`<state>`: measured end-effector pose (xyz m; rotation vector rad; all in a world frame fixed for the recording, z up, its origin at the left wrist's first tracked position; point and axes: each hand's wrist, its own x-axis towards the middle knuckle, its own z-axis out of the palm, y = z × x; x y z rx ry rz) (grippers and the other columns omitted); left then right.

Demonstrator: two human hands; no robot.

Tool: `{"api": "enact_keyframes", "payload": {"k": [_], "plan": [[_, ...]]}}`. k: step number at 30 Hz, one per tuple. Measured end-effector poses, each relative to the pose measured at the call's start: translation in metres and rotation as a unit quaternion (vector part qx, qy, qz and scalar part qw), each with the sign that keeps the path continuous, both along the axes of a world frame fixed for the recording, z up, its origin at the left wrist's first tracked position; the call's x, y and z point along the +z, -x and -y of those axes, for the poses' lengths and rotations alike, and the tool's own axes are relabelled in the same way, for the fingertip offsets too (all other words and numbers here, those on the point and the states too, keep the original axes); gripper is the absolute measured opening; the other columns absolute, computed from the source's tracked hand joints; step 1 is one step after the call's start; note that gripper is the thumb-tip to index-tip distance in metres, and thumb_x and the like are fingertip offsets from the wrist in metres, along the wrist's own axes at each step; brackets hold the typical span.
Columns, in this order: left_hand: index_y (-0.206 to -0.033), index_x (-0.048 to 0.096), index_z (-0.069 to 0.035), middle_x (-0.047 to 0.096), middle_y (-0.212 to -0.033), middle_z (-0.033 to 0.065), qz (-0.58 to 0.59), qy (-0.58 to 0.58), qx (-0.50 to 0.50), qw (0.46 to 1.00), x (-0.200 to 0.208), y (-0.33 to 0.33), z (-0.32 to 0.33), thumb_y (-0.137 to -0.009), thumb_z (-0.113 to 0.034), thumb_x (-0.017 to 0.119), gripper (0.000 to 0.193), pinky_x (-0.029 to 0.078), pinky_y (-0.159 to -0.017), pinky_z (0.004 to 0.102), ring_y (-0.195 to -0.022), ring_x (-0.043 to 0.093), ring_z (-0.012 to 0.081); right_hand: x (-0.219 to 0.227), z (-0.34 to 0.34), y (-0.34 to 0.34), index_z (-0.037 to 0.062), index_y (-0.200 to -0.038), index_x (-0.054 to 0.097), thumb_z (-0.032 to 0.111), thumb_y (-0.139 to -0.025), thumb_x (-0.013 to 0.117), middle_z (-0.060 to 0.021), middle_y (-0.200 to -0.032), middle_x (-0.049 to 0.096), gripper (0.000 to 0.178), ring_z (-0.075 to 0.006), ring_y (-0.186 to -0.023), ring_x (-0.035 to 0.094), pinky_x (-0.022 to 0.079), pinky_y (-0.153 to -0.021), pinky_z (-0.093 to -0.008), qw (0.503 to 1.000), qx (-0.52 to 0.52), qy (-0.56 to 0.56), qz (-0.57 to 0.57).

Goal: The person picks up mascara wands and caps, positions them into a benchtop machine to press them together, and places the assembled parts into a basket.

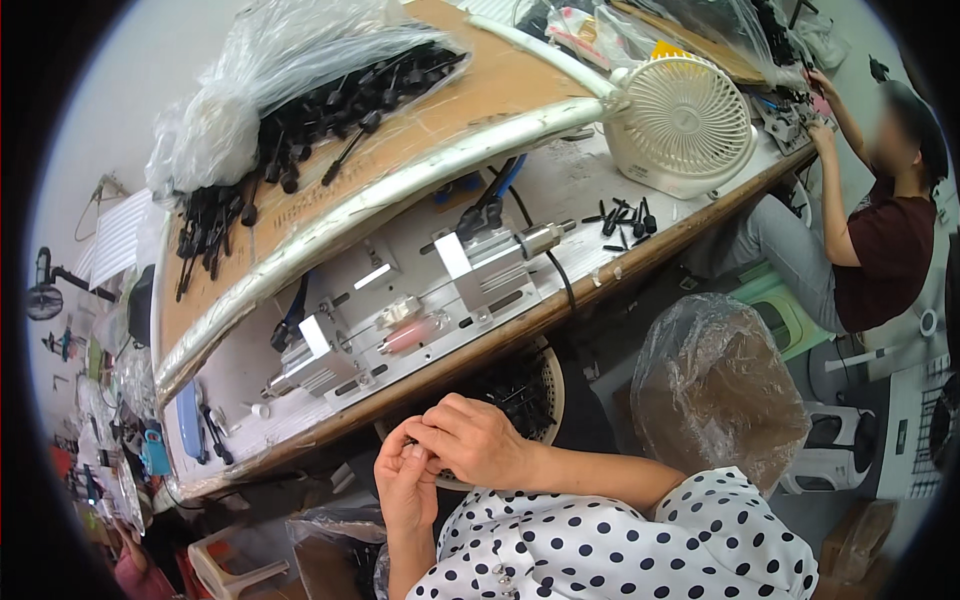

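My left hand (404, 490) and my right hand (480, 445) meet in front of my body, thumbs and fingertips pinched together. Between the fingertips a tiny dark bit shows, too small and too covered to name. Just beyond and below my hands is a cream plastic basket (551, 385) with many black parts (518, 400) in it. On the bench ahead stands a metal fixture with two facing clamp blocks, one at the right (485, 268) and one at the left (318, 356). A pink cylinder (408, 336) lies between the blocks.
A raised cardboard-covered shelf (400, 125) holds black knobbed rods (350, 95) under plastic film. A cream fan (682, 125) and loose black pieces (625, 220) are on the bench. At right are a plastic-lined box (715, 385) and a seated person (875, 240) working.
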<state>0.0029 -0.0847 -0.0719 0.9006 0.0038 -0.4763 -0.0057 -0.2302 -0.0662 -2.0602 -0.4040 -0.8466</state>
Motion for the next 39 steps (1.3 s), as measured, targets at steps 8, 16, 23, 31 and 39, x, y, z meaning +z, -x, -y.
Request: {"api": "enact_keyframes", "payload": {"k": [8,16,23,31,39], "plan": [[-0.111,0.051,0.005,0.062,-0.093,0.0127,0.032,-0.064,0.032,0.997,-0.005,0.002,0.019,-0.091,-0.01,0.056,0.025,0.056,-0.066,0.0283,-0.076,0.064,0.0177,-0.008,0.016,0.005,0.0026,-0.093,0.062,0.009,-0.065,0.068,-0.0046,-0.078,0.057,0.029,-0.0196,-0.07,0.054,0.048,-0.059,-0.0297,0.999,0.005,-0.035,-0.009],[-0.099,0.051,0.0,0.06,-0.083,0.014,0.157,-0.258,0.202,0.932,0.004,-0.027,-0.022,-0.094,-0.014,0.05,0.014,0.05,-0.047,0.0222,-0.062,0.063,0.0174,-0.024,0.037,0.01,0.0026,-0.094,0.06,0.005,-0.068,0.065,-0.0051,-0.081,0.054,0.027,-0.0201,-0.07,0.054,0.047,-0.06,-0.0293,0.999,0.027,-0.022,-0.019],[-0.106,0.056,-0.003,0.059,-0.086,0.0047,0.275,-0.531,0.372,0.71,0.0,-0.099,-0.175,-0.096,-0.02,0.049,0.021,0.045,-0.059,0.0225,-0.071,0.057,0.0107,-0.034,0.079,0.02,0.0022,-0.084,0.062,0.001,-0.07,0.067,-0.0065,-0.08,0.058,0.015,-0.0216,-0.072,0.056,0.048,-0.062,-0.0306,0.997,-0.023,-0.014,-0.067],[-0.102,0.058,0.001,0.061,-0.096,0.014,0.333,-0.805,0.209,0.444,-0.029,-0.159,-0.253,-0.086,-0.007,0.052,0.019,0.045,-0.077,0.0358,-0.086,0.058,0.0309,-0.027,0.144,0.025,0.002,-0.082,0.064,0.0,-0.071,0.067,-0.0094,-0.078,0.062,0.011,-0.0254,-0.071,0.06,0.05,-0.062,-0.034,0.978,-0.191,-0.004,-0.081],[-0.099,0.058,-0.001,0.056,-0.102,0.0159,0.394,-0.784,0.202,0.435,-0.042,-0.159,-0.258,-0.075,0.002,0.049,0.026,0.041,-0.084,0.0399,-0.097,0.053,0.0353,-0.004,0.244,0.02,0.0023,-0.087,0.064,0.003,-0.074,0.064,-0.0111,-0.082,0.061,0.013,-0.0291,-0.078,0.057,0.046,-0.07,-0.0375,0.904,-0.411,0.089,-0.074]]}}
